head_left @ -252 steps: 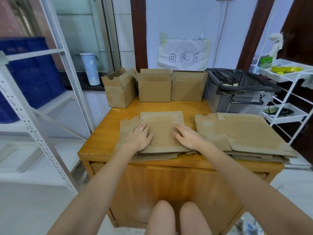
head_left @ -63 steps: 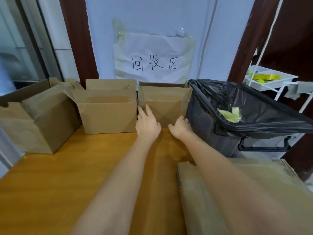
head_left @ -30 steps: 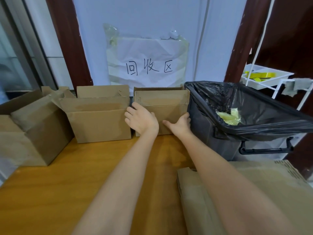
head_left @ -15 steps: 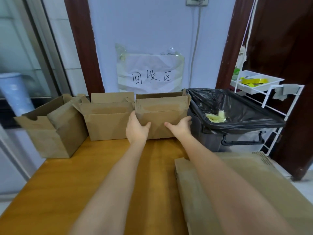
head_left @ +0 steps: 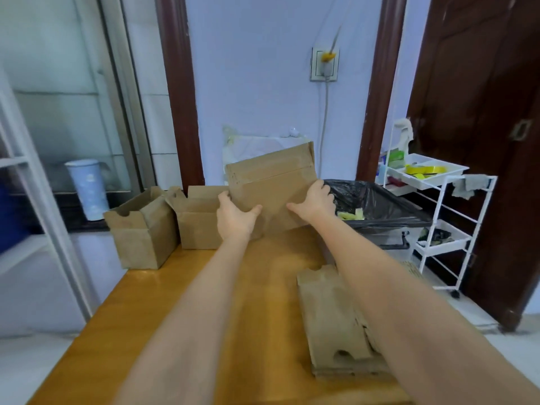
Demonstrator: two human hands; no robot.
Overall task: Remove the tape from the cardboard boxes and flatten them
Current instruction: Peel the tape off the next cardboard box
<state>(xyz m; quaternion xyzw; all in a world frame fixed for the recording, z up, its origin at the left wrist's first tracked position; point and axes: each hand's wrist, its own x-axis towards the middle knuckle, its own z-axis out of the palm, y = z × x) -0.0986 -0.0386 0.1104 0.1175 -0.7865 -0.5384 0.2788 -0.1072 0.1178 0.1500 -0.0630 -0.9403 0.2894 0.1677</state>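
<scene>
a wooden table (head_left: 163, 317) stands against a pale wall between dark door frames. in the head view, the left hand (head_left: 235, 219) and the right hand (head_left: 315, 201) grip a cardboard box (head_left: 271, 188) from either side, fingers curled round its edges, holding it tilted above the table's far end. two more boxes, the middle box (head_left: 198, 226) and the left box (head_left: 143, 229), stand open on the table to its left. a stack of flattened cardboard (head_left: 330, 320) lies near the right edge. a bin with a black bag (head_left: 380, 206) stands just right of the held box, and a white cart (head_left: 438, 206) beyond it.
</scene>
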